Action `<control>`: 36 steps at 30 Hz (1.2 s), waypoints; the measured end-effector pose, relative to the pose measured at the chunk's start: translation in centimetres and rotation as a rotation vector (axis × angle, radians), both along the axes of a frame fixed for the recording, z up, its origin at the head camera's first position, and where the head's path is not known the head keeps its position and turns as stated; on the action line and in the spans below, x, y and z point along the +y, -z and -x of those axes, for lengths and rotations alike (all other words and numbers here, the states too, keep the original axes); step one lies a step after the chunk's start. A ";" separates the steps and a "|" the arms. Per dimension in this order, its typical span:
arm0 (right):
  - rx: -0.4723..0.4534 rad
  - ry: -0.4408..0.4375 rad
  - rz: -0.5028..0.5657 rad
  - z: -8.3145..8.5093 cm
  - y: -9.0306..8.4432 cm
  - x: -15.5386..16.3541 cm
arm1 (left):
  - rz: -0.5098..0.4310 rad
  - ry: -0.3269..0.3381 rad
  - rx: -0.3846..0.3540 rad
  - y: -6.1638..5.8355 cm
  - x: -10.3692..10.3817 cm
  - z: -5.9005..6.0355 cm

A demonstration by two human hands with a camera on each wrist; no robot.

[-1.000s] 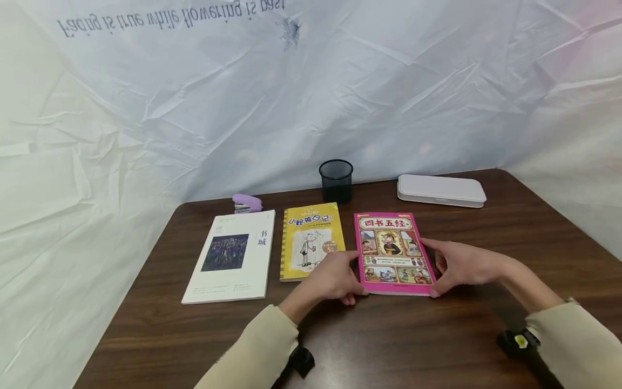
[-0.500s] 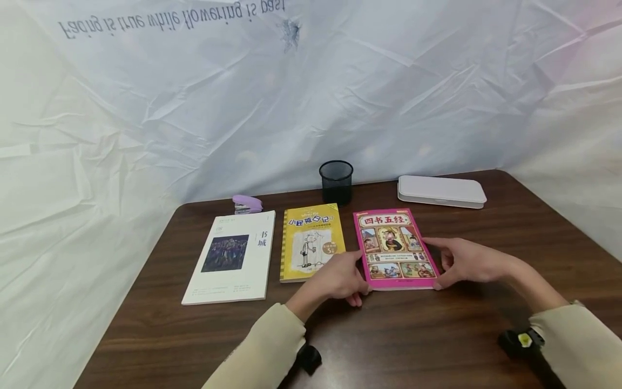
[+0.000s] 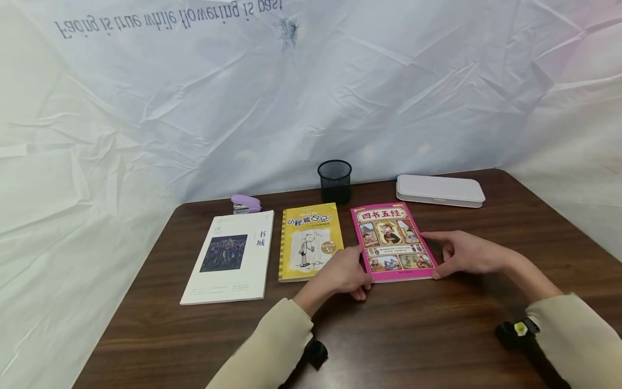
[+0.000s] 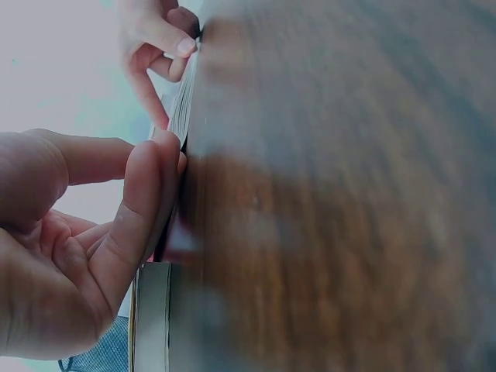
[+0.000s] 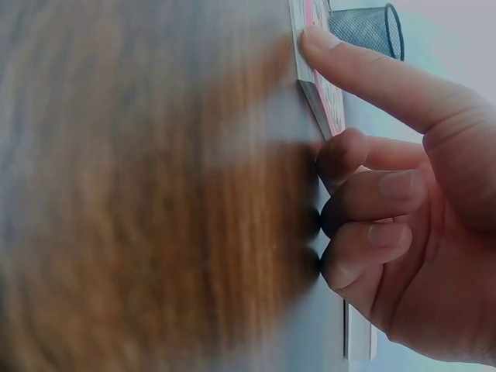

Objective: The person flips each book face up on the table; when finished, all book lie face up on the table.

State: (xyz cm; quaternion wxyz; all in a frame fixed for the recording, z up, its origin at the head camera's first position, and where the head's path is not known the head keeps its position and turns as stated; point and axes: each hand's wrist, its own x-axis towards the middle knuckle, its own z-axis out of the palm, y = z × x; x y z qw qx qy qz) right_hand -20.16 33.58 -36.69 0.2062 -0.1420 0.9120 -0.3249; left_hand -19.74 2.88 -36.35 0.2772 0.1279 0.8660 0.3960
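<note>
The pink book [image 3: 391,241] lies flat on the table [image 3: 437,335], third in a row beside the yellow book [image 3: 310,241], and is gripped at its near corners by left hand [image 3: 346,274] and right hand [image 3: 464,253]; alignment looks nearly finished, release is left.

Worktop [image 3: 437,335]: dark brown wood-grain surface with rounded far corners, its far edge set against the backdrop. Backdrop [image 3: 340,97]: a pale, heavily creased sheet covering the whole rear and both sides, hanging down past the worktop's left and right edges. Printed lettering [image 3: 167,19] runs along the sheet's top left, appearing upside down and mirrored. A small dark printed mark [image 3: 288,29] sits beside the lettering. Lighting is even and soft, with faint sheen on the wood. No floor, window or bare wall is in view.
</note>
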 end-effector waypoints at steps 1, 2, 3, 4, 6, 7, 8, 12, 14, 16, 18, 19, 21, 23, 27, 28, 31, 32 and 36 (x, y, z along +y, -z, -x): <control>-0.004 0.001 0.003 0.1 0.0 0.0 | 0.002 -0.005 -0.002 0.0 0.0 0.1; -0.006 0.003 0.005 0.1 0.0 0.0 | 0.004 -0.010 -0.004 0.0 0.1 0.1; -0.009 0.004 0.007 0.2 -0.1 0.0 | 0.002 -0.015 -0.007 0.0 0.1 0.1; -0.014 0.006 0.010 0.3 -0.1 0.0 | -0.001 -0.021 -0.011 0.0 0.1 0.2; -0.021 0.009 0.012 0.4 -0.1 0.0 | -0.009 -0.031 -0.017 0.0 0.1 0.2; -0.025 0.010 0.013 0.4 -0.1 0.0 | -0.014 -0.035 -0.019 0.0 0.1 0.2; -0.028 0.011 0.015 0.5 -0.2 0.0 | -0.020 -0.039 -0.022 0.0 0.1 0.3; -0.031 0.006 0.021 0.6 -0.1 0.0 | -0.041 -0.050 -0.032 0.1 0.0 0.3; -0.030 0.002 0.024 0.7 0.0 0.1 | -0.052 -0.054 -0.036 0.2 0.0 0.3; -0.029 -0.001 0.027 0.7 0.1 0.1 | -0.057 -0.058 -0.036 0.2 0.0 0.3; -0.020 -0.008 0.029 0.8 0.1 0.2 | -0.064 -0.058 -0.034 0.3 0.0 0.3; -0.023 -0.005 0.029 0.8 0.2 0.3 | -0.065 -0.057 -0.033 0.3 0.1 0.3; -0.020 -0.005 0.030 0.8 0.2 0.4 | -0.059 -0.057 -0.030 0.3 0.2 0.3; -0.017 -0.006 0.029 0.8 0.2 0.5 | -0.053 -0.061 -0.032 0.2 0.4 0.3; -0.015 -0.008 0.028 0.9 0.2 0.6 | -0.026 -0.069 -0.040 0.1 0.6 0.3; -0.014 -0.009 0.030 0.9 0.2 0.7 | -0.023 -0.069 -0.040 0.1 0.7 0.3; -0.013 -0.011 0.034 0.9 0.3 0.7 | -0.020 -0.070 -0.047 0.1 0.8 0.5; -0.013 -0.011 0.036 1.0 0.3 0.7 | -0.021 -0.071 -0.050 0.1 0.8 0.5; -0.021 -0.004 0.032 1.0 0.2 0.7 | -0.019 -0.075 -0.063 0.1 0.9 0.7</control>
